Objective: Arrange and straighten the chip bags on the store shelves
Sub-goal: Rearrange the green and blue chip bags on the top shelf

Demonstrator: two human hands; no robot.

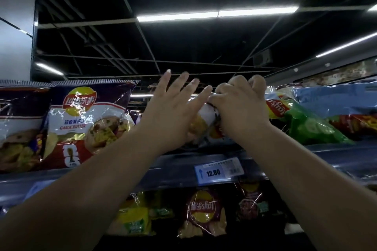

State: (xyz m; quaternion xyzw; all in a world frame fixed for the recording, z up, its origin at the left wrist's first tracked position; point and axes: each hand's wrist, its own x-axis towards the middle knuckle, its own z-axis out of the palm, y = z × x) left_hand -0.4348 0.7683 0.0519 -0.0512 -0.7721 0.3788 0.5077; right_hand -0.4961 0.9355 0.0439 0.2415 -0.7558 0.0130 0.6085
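At centre frame on the top shelf [204,161], the right hand [240,106] grips a tipped chip bag [206,120] while the left hand [173,106], fingers spread wide, steadies it; next, probably standing it upright

Right hand [238,106] clenched on white chip bag [206,117] on top shelf [175,167]; left hand [173,106] flat, fingers spread, against bag's left side; garlic butter bag [85,124] upright left.
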